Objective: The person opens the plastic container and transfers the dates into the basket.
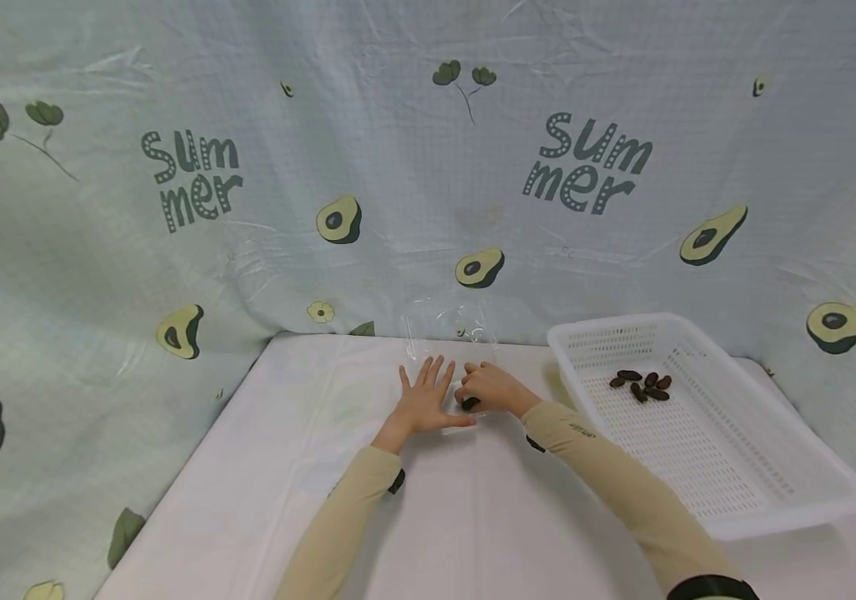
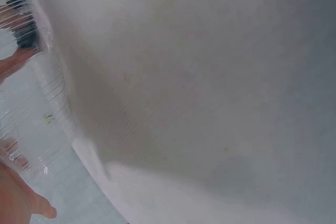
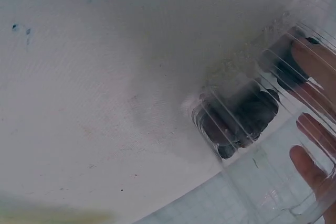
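A clear plastic clamshell box (image 1: 444, 327) stands near the table's far edge, its transparent lid raised. Beside its near left side, my left hand (image 1: 423, 407) lies with fingers spread; whether it touches the box I cannot tell. At the box's right, my right hand (image 1: 497, 389) pinches a dark brown, date-like fruit (image 3: 293, 66) between thumb and fingers. Through the clear ribbed wall in the right wrist view, more dark fruits (image 3: 236, 116) show inside the box. The left wrist view catches only part of the left hand (image 2: 18, 198) and the box's edge.
A white perforated plastic basket (image 1: 705, 467) stands on the right side of the table, with several dark brown fruits (image 1: 648, 388) near its far end. Behind the white-covered table (image 1: 307, 467) hangs a pale sheet (image 1: 412, 150) printed with avocados.
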Demonstrator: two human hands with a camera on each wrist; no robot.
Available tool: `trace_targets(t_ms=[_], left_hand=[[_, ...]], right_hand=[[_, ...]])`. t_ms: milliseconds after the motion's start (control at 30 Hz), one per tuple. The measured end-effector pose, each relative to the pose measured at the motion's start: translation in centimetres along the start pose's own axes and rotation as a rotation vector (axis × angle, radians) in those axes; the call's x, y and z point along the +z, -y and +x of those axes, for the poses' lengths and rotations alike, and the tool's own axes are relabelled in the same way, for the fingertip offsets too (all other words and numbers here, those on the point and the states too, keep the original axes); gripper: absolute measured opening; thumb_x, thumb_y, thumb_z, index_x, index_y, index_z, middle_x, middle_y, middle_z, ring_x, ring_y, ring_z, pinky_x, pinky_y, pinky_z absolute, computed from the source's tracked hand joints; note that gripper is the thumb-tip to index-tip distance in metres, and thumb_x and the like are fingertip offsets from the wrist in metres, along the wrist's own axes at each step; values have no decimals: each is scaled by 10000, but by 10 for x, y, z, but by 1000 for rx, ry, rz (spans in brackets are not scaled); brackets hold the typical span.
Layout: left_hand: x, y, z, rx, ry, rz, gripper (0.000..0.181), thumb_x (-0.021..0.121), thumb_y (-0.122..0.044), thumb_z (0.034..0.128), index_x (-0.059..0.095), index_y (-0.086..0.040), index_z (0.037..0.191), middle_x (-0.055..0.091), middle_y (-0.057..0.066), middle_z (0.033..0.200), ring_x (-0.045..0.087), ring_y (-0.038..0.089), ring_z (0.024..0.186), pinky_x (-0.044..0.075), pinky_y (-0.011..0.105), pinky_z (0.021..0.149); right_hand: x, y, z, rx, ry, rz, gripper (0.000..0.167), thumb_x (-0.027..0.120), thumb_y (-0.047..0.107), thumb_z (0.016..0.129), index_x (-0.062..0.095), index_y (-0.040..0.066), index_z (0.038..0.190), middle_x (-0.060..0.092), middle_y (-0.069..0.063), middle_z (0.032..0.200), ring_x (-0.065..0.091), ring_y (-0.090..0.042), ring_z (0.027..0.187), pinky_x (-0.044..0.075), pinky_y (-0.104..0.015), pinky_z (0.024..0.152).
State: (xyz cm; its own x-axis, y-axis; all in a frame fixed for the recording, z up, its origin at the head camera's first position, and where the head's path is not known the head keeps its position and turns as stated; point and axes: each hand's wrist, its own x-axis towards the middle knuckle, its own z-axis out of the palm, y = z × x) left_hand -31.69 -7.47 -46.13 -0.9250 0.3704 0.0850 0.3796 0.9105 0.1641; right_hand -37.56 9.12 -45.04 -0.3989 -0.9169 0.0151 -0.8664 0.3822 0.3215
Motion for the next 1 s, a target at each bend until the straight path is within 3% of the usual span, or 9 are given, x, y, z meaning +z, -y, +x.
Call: trace_targets(t_ms=[167, 367, 600, 833, 1000], left_hand=[[1, -2, 0, 0, 2, -4, 1014, 532, -689, 708, 123, -114, 1435, 76, 129, 1502, 84, 353, 1374, 53, 712, 958], [0, -3, 0, 1, 10, -18, 1007, 530, -679, 718, 104, -117, 1437, 68, 124, 1504, 69, 349, 1376, 48, 713, 956], [-2, -2, 1, -29, 18, 6, 1015, 529, -688, 711, 96, -129, 1439, 70, 111, 1506, 47, 324, 1384, 45, 712, 958], [0, -2, 2, -43, 39, 7, 1025, 521, -701, 705, 59, -158, 1442, 49, 100, 1509, 29, 313, 1387, 28, 709, 962], [2, -2, 4, -55, 42, 28, 1028, 504, -719, 700, 63, -162, 1442, 47, 92, 1510, 38, 314, 1387, 31, 701, 970]], right_hand=[[2, 0, 0, -3, 14, -23, 152, 703, 340, 723, 657, 273, 851, 655, 83, 799, 461, -123, 743, 403, -262, 596], [-6, -2, -6, -4, -31, -62, 70, 647, 249, 799, 645, 237, 867, 610, 32, 792, 473, -138, 712, 402, -257, 587], [-27, -6, -17, -22, -59, -68, 158, 647, 177, 805, 599, 168, 955, 529, -6, 860, 472, -156, 720, 425, -272, 614], [-49, -10, -31, -41, -139, -160, 134, 635, 186, 815, 578, 169, 934, 510, 0, 878, 468, -156, 747, 455, -286, 617], [-65, -13, -43, -38, -182, -163, 177, 659, 156, 786, 568, 167, 938, 508, -2, 902, 471, -165, 766, 452, -309, 631]])
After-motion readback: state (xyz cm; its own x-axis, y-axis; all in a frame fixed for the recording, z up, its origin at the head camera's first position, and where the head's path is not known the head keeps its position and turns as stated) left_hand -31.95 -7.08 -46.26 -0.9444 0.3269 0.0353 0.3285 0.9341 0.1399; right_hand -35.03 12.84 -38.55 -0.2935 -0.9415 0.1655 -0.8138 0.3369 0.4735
